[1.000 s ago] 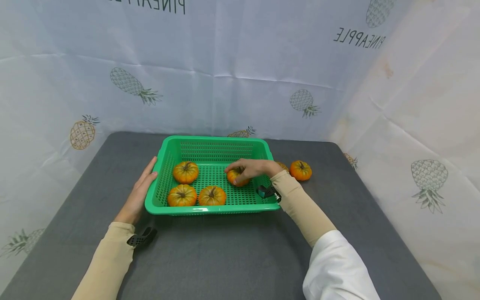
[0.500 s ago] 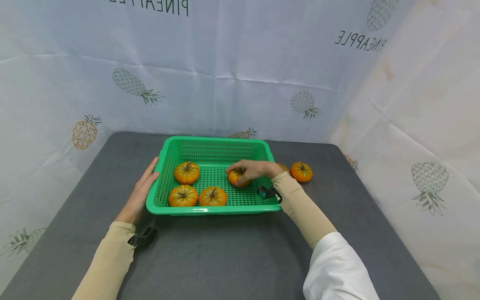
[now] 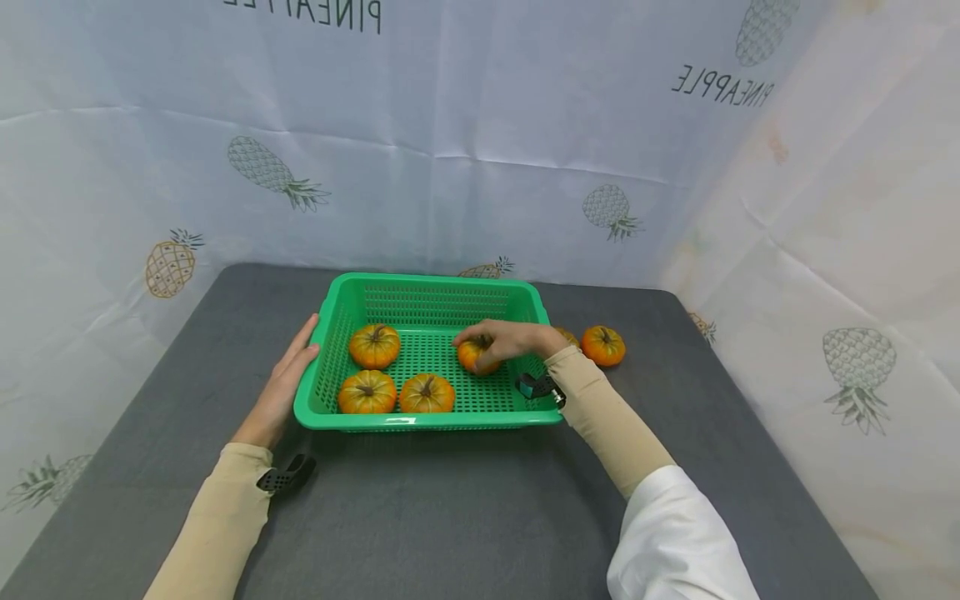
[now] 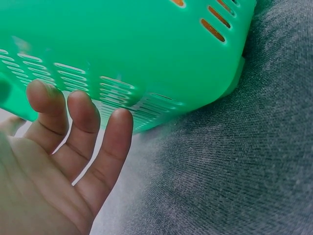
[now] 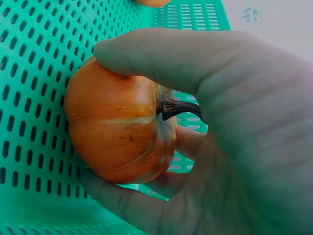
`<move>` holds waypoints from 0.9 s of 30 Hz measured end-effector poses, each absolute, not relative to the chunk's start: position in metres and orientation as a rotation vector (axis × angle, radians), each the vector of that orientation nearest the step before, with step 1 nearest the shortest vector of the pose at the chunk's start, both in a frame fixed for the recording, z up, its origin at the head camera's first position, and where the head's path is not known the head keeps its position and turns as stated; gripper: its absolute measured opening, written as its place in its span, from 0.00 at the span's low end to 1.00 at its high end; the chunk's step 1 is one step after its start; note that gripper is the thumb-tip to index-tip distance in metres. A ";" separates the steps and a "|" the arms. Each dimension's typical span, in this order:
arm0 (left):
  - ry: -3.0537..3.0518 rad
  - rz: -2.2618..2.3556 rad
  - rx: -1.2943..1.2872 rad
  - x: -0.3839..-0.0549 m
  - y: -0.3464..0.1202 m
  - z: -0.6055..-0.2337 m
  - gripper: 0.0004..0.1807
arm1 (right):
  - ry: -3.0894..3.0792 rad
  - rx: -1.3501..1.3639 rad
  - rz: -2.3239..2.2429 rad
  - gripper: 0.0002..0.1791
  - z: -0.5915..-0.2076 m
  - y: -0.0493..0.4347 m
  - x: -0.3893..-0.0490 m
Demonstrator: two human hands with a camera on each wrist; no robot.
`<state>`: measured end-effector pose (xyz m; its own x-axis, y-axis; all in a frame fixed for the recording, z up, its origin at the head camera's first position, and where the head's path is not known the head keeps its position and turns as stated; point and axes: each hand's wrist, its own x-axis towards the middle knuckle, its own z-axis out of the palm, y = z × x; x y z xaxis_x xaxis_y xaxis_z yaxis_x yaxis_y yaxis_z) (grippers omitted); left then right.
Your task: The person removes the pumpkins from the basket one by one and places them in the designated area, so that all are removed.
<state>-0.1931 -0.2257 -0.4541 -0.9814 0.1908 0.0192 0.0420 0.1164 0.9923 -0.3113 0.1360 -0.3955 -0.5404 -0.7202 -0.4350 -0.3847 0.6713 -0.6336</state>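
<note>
A green perforated plastic basket [image 3: 427,419] stands on the dark cloth. Inside its right half, my right hand [image 3: 510,339] grips a small orange pumpkin [image 5: 117,122], thumb on one side and fingers round the other, with the dark stem toward the palm. My left hand [image 3: 279,385] lies along the basket's left wall, fingers nearly straight; in the left wrist view its fingertips [image 4: 120,122] are right at the slotted side. Three more pumpkins sit in the basket's left and middle: one at the back [image 3: 374,346], one at front left [image 3: 367,392], another at front middle [image 3: 427,392].
Right of the basket, a pumpkin [image 3: 603,345] rests on the grey cloth-covered table [image 3: 435,508]. Another pumpkin [image 3: 567,335] beside it is mostly hidden behind the right wrist. A pale curtain [image 3: 480,108] printed with pineapples hangs behind and along the right side.
The view has shifted very slightly. Both hands, the basket and the pumpkins keep their places, with my right hand still round the same pumpkin.
</note>
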 end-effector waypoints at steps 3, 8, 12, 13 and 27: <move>2.262 2.005 0.239 -0.193 -0.226 -0.454 0.34 | 2.188 -0.843 -0.620 0.34 -0.395 0.135 -0.311; 2.259 2.012 0.239 -0.192 -0.225 -0.454 0.33 | 2.185 -0.828 -0.622 0.35 -0.396 0.136 -0.311; 2.256 2.016 0.239 -0.192 -0.225 -0.453 0.33 | 2.174 -0.839 -0.626 0.35 -0.396 0.136 -0.312; 2.256 2.013 0.238 -0.192 -0.225 -0.453 0.33 | 2.169 -0.847 -0.627 0.35 -0.396 0.137 -0.312; 2.319 1.947 0.218 -0.190 -0.227 -0.452 0.32 | 2.145 -0.884 -0.648 0.34 -0.395 0.137 -0.312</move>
<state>-0.1904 -0.2269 -0.4515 -0.9842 0.1766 0.0115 0.0419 0.1693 0.9847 -0.3123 0.1368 -0.3948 -0.5083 -0.7499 -0.4235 -0.3896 0.6388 -0.6635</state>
